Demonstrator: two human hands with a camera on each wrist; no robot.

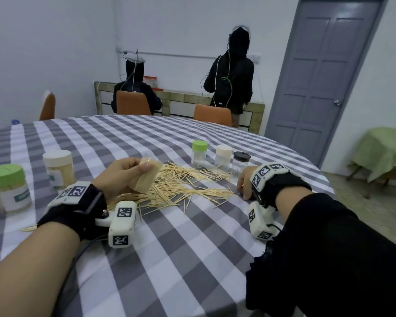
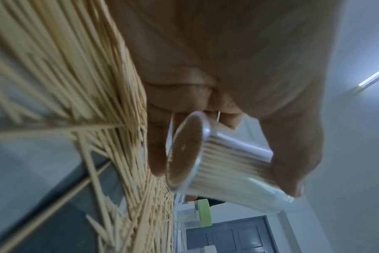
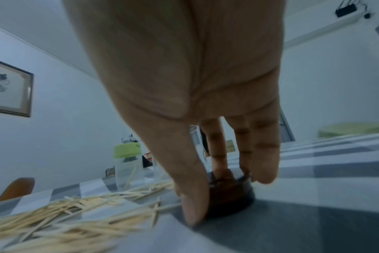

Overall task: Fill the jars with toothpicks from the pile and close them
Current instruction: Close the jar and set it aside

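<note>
- Jar (image 1: 144, 176): clear plastic, lidless, packed tight with pale toothpicks, tilted above the toothpick pile (image 1: 176, 186) on the checked tabletop (image 1: 169, 248).
- Left hand (image 1: 121, 173): its grip is curled round the jar.
- Right hand (image 1: 245, 181): its grip pinches a dark lid (image 3: 229, 195) lying on the tabletop beside the pile.

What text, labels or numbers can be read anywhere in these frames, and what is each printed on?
No text can be read.
Label on the green-lidded jar: a teal band of print, too blurred.
Label on the white-lidded jar: teal print, too blurred.
Square markers on the wrist bands: black-and-white patterns, no letters.
Red and white packaging on the far counter: too small.
Framed picture: dark marks, unreadable.
</note>
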